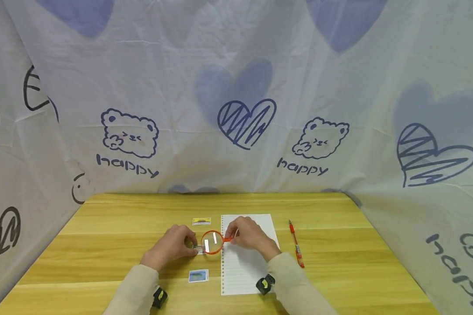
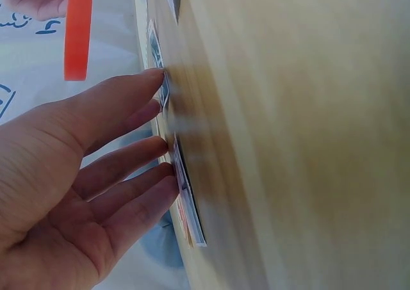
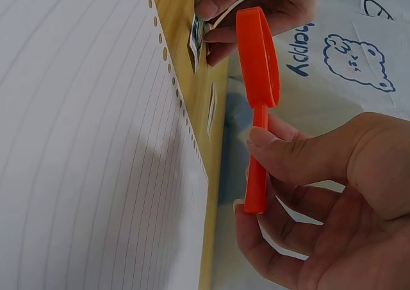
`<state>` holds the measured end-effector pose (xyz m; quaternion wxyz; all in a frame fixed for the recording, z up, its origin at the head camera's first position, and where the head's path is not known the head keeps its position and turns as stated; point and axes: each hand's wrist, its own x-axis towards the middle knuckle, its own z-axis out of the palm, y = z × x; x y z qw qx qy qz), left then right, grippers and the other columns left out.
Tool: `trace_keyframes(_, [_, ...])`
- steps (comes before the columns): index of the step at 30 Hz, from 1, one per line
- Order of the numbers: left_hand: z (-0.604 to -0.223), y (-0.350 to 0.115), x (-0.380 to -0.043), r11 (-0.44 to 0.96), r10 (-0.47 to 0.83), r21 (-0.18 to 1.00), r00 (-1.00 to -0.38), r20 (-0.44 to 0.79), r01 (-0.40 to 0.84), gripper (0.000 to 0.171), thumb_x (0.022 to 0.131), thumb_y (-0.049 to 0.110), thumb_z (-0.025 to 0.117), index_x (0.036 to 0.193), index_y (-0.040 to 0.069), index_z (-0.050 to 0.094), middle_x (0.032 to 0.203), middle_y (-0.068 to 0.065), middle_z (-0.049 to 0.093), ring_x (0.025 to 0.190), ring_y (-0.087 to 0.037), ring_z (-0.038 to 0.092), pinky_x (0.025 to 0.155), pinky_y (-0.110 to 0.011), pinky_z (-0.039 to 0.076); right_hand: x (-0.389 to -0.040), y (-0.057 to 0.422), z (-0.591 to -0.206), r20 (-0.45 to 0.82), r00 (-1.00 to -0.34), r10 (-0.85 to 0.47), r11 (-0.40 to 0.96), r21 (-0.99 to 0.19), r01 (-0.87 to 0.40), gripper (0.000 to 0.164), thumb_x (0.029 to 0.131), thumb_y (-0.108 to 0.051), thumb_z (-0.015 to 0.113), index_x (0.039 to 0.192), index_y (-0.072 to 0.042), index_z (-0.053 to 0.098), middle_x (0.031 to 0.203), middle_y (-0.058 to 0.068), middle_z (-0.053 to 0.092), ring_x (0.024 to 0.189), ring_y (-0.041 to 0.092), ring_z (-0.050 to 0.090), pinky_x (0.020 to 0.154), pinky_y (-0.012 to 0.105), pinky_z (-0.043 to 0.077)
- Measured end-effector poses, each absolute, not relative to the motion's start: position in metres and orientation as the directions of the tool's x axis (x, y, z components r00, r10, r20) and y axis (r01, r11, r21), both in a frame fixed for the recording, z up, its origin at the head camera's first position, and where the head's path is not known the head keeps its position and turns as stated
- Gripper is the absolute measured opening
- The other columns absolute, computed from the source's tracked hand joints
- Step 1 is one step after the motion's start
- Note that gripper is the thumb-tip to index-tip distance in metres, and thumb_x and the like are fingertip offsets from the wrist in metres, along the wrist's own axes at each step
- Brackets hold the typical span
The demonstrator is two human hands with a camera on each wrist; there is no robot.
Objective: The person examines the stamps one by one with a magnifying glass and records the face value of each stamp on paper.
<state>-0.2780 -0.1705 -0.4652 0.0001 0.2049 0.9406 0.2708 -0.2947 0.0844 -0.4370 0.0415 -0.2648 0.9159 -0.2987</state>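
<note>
My right hand (image 1: 249,236) pinches the orange handle of a magnifying glass (image 3: 257,59) between thumb and fingers. Its round lens is held above the table, just right of my left fingertips. My left hand (image 1: 170,248) reaches down to a small stamp-like picture card (image 3: 195,43), thumb and index finger pinching its edge. The fingers partly cover that card. Another card (image 1: 202,221), yellow and dark, lies beyond the left hand, and a blue-green card (image 1: 199,275) lies nearer the body. In the left wrist view the other left fingers hover close by the far card (image 2: 186,194).
A lined sheet with punched holes (image 1: 244,280) lies under my right hand. To its right is a red pen (image 1: 295,243). The wooden table (image 1: 142,210) backs onto a hanging cloth (image 1: 181,87) printed with hearts and bears.
</note>
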Motion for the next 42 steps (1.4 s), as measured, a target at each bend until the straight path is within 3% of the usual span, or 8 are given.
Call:
trace_keyframes(9, [-0.463, -0.1681, -0.2762, 0.771, 0.357, 0.533, -0.93, 0.092, 0.349, 0.013, 0.077, 0.012, 0.09, 0.082, 0.013, 0.078, 0.07, 0.004, 0.06, 0.068, -0.013, 0.047, 0.062, -0.025, 0.039, -0.2945, 0.0803, -0.4376, 0.09, -0.848, -0.522, 0.677, -0.561, -0.477, 0.019, 0.078, 0.01, 0.078, 0.085, -0.007, 0.079, 0.08, 0.003, 0.075, 0.071, 0.009, 0.058, 0.066, 0.023, 0.047])
trace_keyframes(42, [-0.4616, -0.1663, -0.2764, 0.78, 0.353, 0.523, -0.932, 0.083, 0.343, 0.012, 0.078, 0.01, 0.089, 0.081, 0.015, 0.079, 0.069, 0.005, 0.059, 0.069, -0.014, 0.048, 0.063, -0.026, 0.039, -0.2927, 0.0761, -0.4402, 0.104, -0.837, -0.537, 0.671, -0.548, -0.499, 0.019, 0.076, 0.013, 0.079, 0.082, -0.005, 0.078, 0.078, 0.007, 0.075, 0.068, 0.009, 0.057, 0.063, 0.023, 0.045])
